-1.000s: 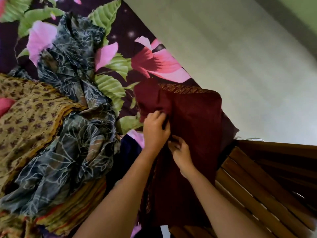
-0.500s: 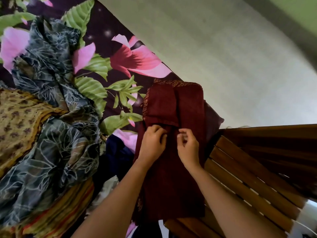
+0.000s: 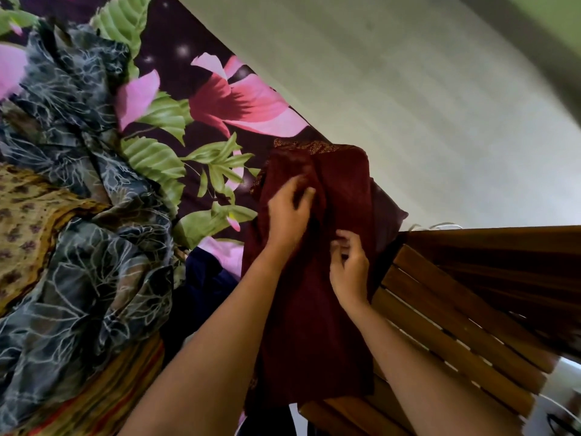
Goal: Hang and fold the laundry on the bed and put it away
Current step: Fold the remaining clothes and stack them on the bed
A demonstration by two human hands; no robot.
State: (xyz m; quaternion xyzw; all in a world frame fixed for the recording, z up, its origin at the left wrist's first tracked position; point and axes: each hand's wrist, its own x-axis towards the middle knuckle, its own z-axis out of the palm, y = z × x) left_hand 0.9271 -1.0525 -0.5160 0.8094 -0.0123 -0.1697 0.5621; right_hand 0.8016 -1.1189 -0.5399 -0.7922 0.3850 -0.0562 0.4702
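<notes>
**Both hands on the maroon garment at the bed's edge**

From my remote seat I see the left hand (image 3: 289, 212) lying on the upper part of a dark maroon garment (image 3: 314, 325) of fine-ribbed cloth. Its fingers reach far along a soft fold and the thumb is spread to the right. The hand is motion-blurred, so I cannot tell whether it pinches the cloth or only presses it. The right hand (image 3: 349, 267), nearer and just to the right, is clenched small, its curled fingertips (image 3: 341, 243) pinching a bit of the same cloth.

The maroon garment sits at the right edge of the bed, folded into a long narrow shape, with a band of gold embroidery along its far end. Its right side overlaps a slatted frame of glossy brown wood (image 3: 456, 309).

To the left, the dark purple bedsheet (image 3: 176, 36) carries big pink flowers and green leaves. On it lie a crumpled grey-blue leaf-print fabric (image 3: 78, 278) and a mustard spotted cloth (image 3: 28, 221). A navy cloth (image 3: 204, 278) shows near my left forearm. The pale floor (image 3: 408, 89) lies beyond.
</notes>
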